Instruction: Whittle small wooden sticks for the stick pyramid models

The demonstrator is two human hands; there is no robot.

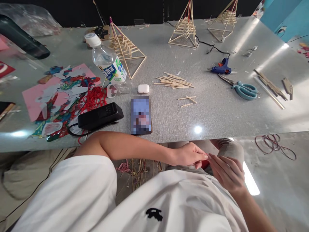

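Meeting below the glossy grey table (217, 112) edge, over the lap: left hand (189, 155) loosely curled, right hand (227, 172) half open, fingertips touching; anything pinched between them too small to tell. Lying well apart on the tabletop, loose pile of thin pale wooden sticks (174, 81), long axes mostly left-right.

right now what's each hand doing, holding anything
Left hand: fingers pinched together at the right hand's fingertips; whether it holds anything cannot be told.
Right hand: fingers extended, loosely open, nothing visibly held.
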